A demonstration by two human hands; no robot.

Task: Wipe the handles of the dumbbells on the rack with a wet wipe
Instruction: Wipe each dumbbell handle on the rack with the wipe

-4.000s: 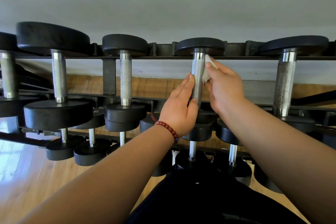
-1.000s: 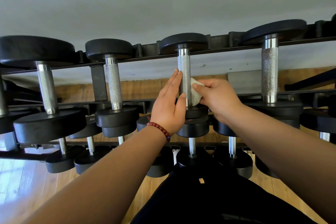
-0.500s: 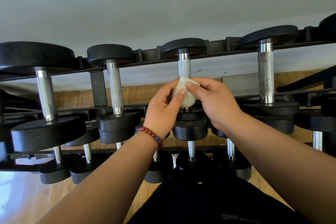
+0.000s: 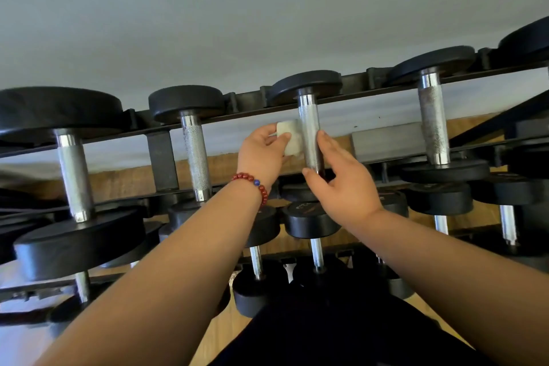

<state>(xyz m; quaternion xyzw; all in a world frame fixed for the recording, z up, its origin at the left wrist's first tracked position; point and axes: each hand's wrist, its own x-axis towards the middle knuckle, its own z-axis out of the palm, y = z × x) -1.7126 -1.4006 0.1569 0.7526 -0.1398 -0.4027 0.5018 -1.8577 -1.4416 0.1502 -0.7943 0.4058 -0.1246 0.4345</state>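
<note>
Wet wipe (image 4: 289, 140) in left hand (image 4: 261, 156)

Knurled, shiny metal handle (image 4: 310, 137); matt (seemingly rubber) dumbbell heads (image 4: 306, 86).

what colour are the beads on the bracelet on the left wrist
Dark red, with one blue bead; the bracelet shows best in the head view.
</note>
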